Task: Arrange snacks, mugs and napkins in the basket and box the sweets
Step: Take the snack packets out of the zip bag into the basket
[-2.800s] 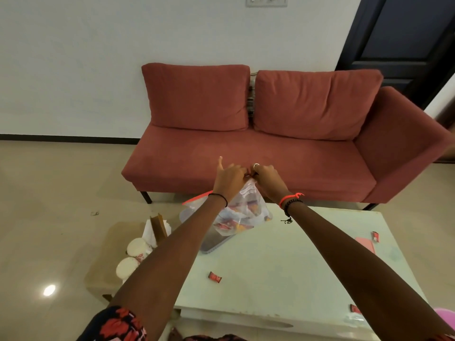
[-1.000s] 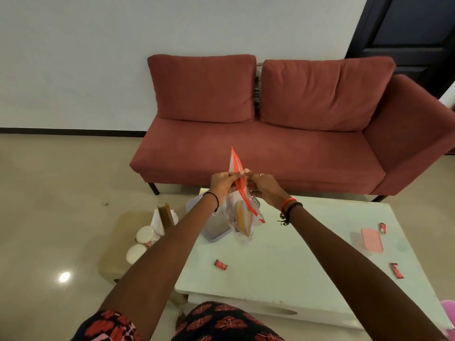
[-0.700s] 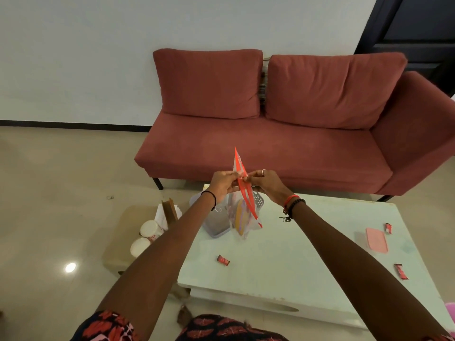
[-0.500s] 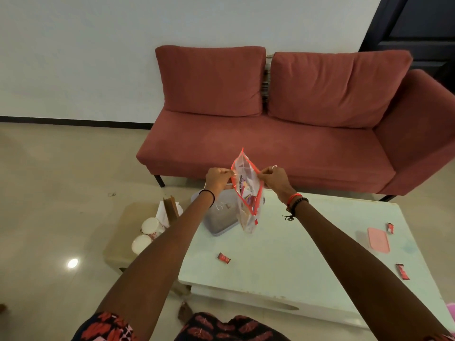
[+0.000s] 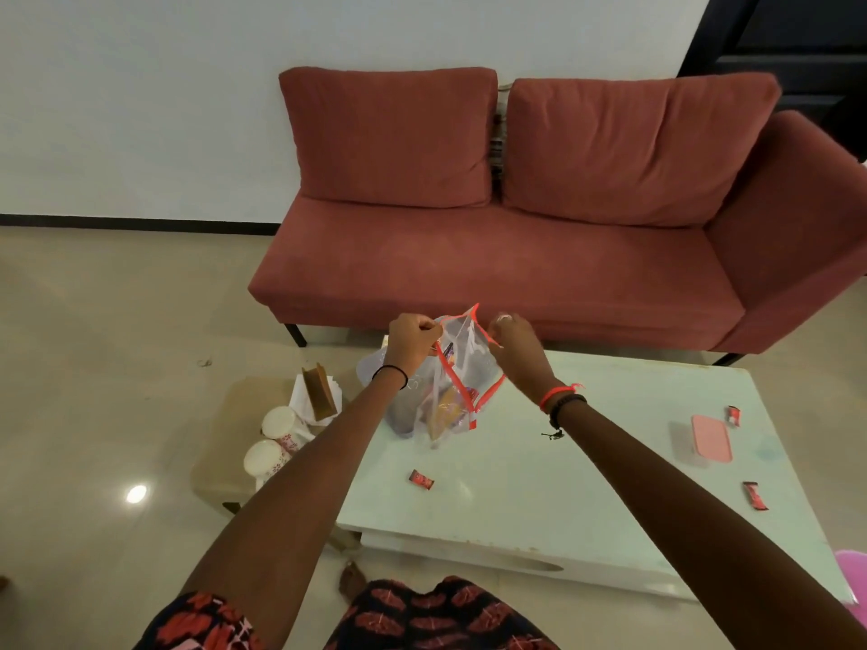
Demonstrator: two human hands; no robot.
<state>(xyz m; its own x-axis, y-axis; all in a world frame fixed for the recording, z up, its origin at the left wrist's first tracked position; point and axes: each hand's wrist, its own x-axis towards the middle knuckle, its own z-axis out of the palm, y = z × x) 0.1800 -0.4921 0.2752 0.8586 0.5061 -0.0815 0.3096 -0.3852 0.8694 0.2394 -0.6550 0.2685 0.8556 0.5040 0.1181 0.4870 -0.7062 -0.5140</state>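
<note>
A clear plastic pouch (image 5: 462, 368) with a red zip edge hangs above the far left of the pale table (image 5: 563, 485); snack packets show inside it. My left hand (image 5: 413, 342) pinches the pouch's left rim and my right hand (image 5: 513, 342) pinches its right rim, holding the mouth apart. A clear container (image 5: 391, 401) stands on the table behind the pouch. Three red sweets lie loose: one near the front (image 5: 421, 479), one at the right (image 5: 755, 495), one at the far right (image 5: 733, 415). A pink lid (image 5: 711, 437) lies beside that one.
A low brown stool (image 5: 225, 443) left of the table holds two white mugs (image 5: 269, 441) and napkins with a brown holder (image 5: 315, 398). A red sofa (image 5: 516, 236) stands behind the table. A pink thing (image 5: 854, 574) shows at the right edge.
My hands have drawn apart and the pouch's zip mouth has spread wider. Earlier both hands pinched the shut top together.
</note>
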